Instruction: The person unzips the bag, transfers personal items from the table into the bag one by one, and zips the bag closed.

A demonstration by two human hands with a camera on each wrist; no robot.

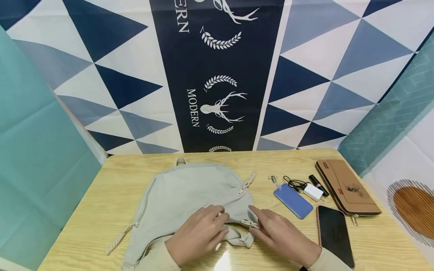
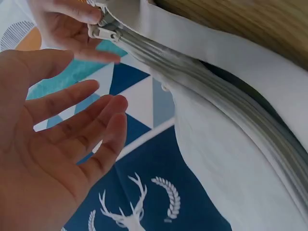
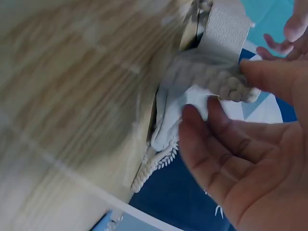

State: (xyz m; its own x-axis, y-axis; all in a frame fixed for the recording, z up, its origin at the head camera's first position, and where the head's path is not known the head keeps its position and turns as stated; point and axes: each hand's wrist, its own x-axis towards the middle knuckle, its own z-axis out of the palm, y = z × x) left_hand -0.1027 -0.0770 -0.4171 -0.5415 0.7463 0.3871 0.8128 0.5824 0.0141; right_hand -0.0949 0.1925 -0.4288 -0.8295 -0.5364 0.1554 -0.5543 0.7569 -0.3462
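Note:
A pale grey-green backpack (image 1: 190,192) lies on the table, with braided cord pulls on its zippers. My left hand (image 1: 200,233) hovers over its near edge; in the left wrist view its fingers are loosely bent and hold nothing. At the bag's near right corner is my right hand (image 1: 279,235), thumb and fingers spread around a zipper pull (image 1: 250,223). In the right wrist view, the thumb is against or very close to the blurred braided cord (image 3: 231,86), and the fingertips stand apart from it. A strap (image 1: 237,237) loops out between the hands.
Right of the bag lie a blue card holder (image 1: 293,201), a black cable (image 1: 295,183), a white charger (image 1: 313,192) and a black tube (image 1: 318,185). Farther right are a brown zip wallet (image 1: 349,188) and a phone (image 1: 335,233). Patterned cloth (image 1: 217,75) hangs behind the table.

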